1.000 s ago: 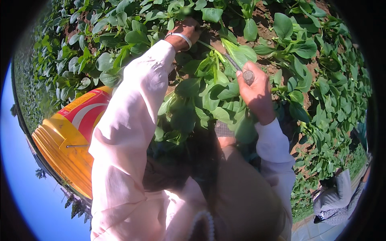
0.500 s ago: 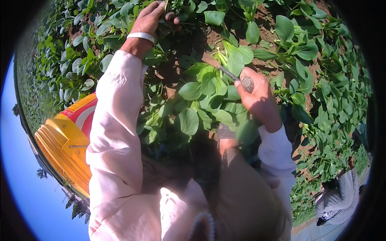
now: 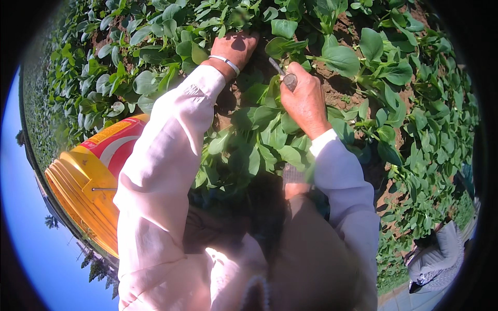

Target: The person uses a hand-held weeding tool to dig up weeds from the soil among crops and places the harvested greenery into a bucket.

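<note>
My right hand [image 3: 307, 101] is wrapped round the wooden handle of a small hand trowel [image 3: 276, 66], its metal shank slanting up and left toward the soil. The blade end is hidden among leaves. Just left of it, my left hand [image 3: 236, 49] reaches down into the greens with its back upward; leaves and shadow hide its fingers. Broad-leaved greens that look like bok choy [image 3: 340, 59] grow in front of both hands. Closer to my legs is a thick heap of similar leafy greens [image 3: 272, 132], below the two hands.
A yellow bucket [image 3: 85, 179] with a red band lies tilted at my left, beside my sleeve. Rows of greens spread on both sides, with brown soil [image 3: 345, 28] between them. Another person [image 3: 438, 254] bends low at the far right. My own knee is below the heap.
My left hand has come down and right, into the plants. My right hand has moved up and left with the trowel, whose rusty blade showed before and is now hidden.
</note>
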Demonstrator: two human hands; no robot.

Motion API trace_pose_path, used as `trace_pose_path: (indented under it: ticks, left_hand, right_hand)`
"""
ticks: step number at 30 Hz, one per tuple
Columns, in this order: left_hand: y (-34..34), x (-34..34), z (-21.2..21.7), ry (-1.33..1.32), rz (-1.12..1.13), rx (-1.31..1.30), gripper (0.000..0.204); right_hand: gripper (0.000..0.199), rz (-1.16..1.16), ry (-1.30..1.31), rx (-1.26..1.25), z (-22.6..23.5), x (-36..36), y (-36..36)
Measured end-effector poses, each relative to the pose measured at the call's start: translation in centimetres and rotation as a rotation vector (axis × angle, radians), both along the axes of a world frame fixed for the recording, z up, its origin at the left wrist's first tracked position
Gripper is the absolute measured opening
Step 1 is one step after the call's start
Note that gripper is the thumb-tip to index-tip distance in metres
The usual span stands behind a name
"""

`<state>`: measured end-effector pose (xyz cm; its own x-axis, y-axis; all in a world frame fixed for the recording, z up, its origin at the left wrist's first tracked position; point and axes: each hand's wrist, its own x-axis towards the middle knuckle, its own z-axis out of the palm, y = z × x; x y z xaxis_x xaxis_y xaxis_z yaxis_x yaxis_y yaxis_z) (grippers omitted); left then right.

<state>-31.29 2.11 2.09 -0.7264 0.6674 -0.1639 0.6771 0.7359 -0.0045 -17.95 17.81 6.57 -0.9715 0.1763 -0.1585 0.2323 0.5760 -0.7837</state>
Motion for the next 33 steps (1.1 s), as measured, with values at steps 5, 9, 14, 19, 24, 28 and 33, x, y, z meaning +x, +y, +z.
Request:
trace_pose_path:
  ticks: [5, 9, 14, 19, 24, 28, 33]
  left_hand:
    - [-1.6, -0.7, 0.0, -0.189, 0.211, 0.154, 0.022]
    - [-1.0, -0.5, -0.5, -0.276, 0.265, 0.236, 0.026]
    - [-0.8, -0.4, -1.1, -0.562, 0.296, 0.486, 0.035]
    - [-0.7, 0.5, 0.8, -0.636, 0.209, 0.547, 0.048]
    - [2.4, -0.5, 0.6, -0.307, 0.419, 0.329, 0.039]
    - [-1.7, -1.9, -1.8, -0.174, 0.582, 0.682, 0.049]
    - [-0.2, 0.8, 0.7, -0.217, 0.307, 0.601, 0.033]
  right_hand:
    - [0.013, -0.041, -0.070, -0.075, 1.3, 1.8, 0.6]
    - [0.014, -0.104, -0.106, -0.042, 0.7, 3.2, 1.0]
    - [0.015, -0.085, -0.055, -0.089, -0.1, 0.1, 1.6]
    - [0.016, -0.170, -0.010, -0.130, 0.5, 0.9, 1.8]
    - [0.016, -0.239, 0.066, -0.162, -0.9, -0.4, 2.8]
    - [0.018, -0.302, 0.071, -0.222, -1.6, 0.1, 4.1]
    - [0.015, -0.382, 0.004, -0.386, -2.7, 0.3, 3.5]
